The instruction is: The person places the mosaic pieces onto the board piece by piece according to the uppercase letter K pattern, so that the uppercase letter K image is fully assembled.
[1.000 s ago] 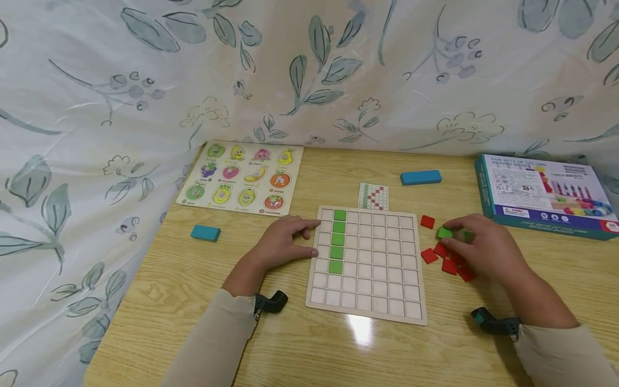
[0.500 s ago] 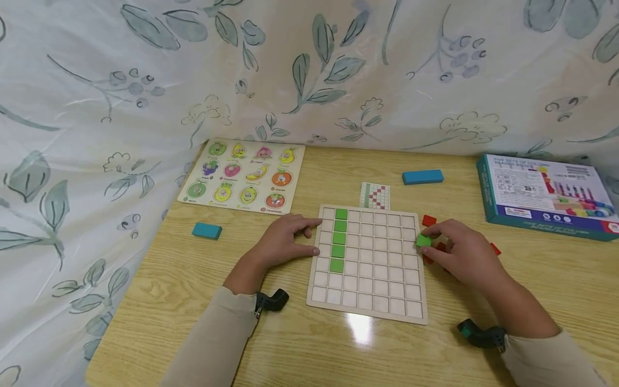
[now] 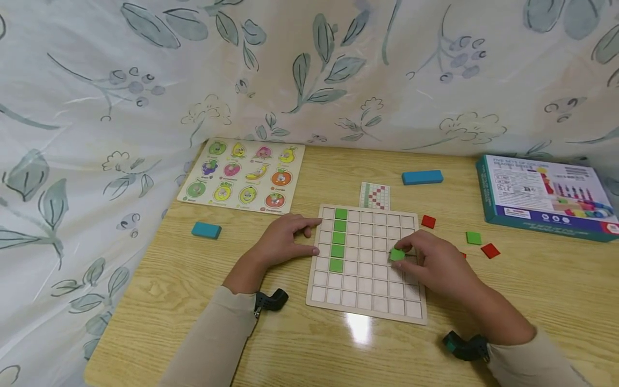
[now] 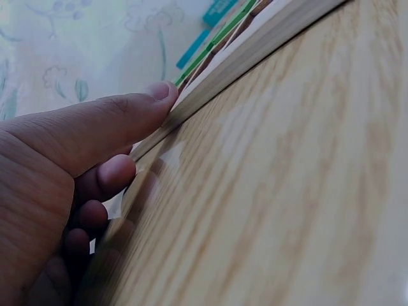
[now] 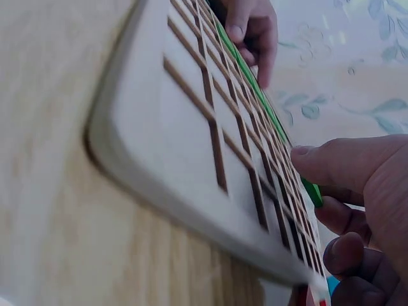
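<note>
I am watching the right hand (image 3: 435, 263) pinching a green tile (image 3: 397, 255) between thumb and fingertips, the tile sticking out at the hand's nine o'clock edge and hanging over the right half of the grid board (image 3: 367, 301). The board is lying flat on the bench (image 3: 300, 355), and five green tiles are sitting in a column (image 3: 338, 239) in its second file from the left, at about nine o'clock from the held tile. The left hand (image 3: 282, 242) is resting at the board's nine o'clock side, thumb and fingers pressing against its edge, loosely curled rather than gripping. At three o'clock from the right hand, a loose green tile (image 3: 473, 237) and red tiles (image 3: 490, 250) are lying on the bench. A pattern card (image 3: 374, 195) is lying at the board's twelve o'clock edge.
</note>
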